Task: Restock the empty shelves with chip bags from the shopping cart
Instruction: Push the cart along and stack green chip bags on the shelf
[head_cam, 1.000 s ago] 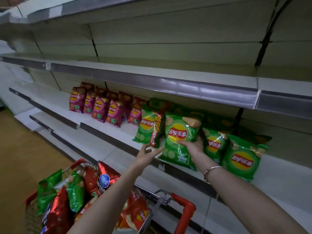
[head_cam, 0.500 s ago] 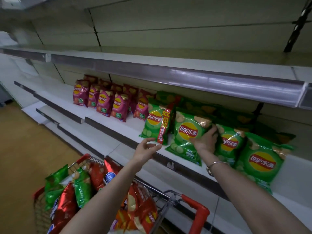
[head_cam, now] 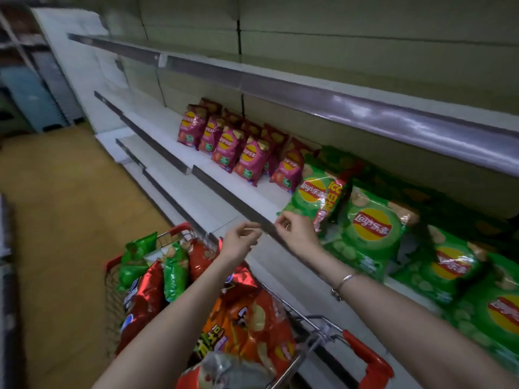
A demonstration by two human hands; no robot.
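The long white shelf [head_cam: 241, 189] holds a row of small pink chip bags [head_cam: 251, 160] standing up. Right beside them, on the same shelf, big green chip bags [head_cam: 370, 223] lean back, packed close together.

Floor [head_cam: 56, 220]: yellow-brown, smooth, running up the aisle on the left. Far left, at the aisle's end: blue-grey flat-fronted unit [head_cam: 25, 99], with a grey ribbed panel [head_cam: 60, 85] just beside it on the right; details blurred. Left frame edge: dark grey vertical strip [head_cam: 5, 304], too blurred to identify. Lower right of centre: thin silver bangle [head_cam: 345, 280], a small charm hanging from it.
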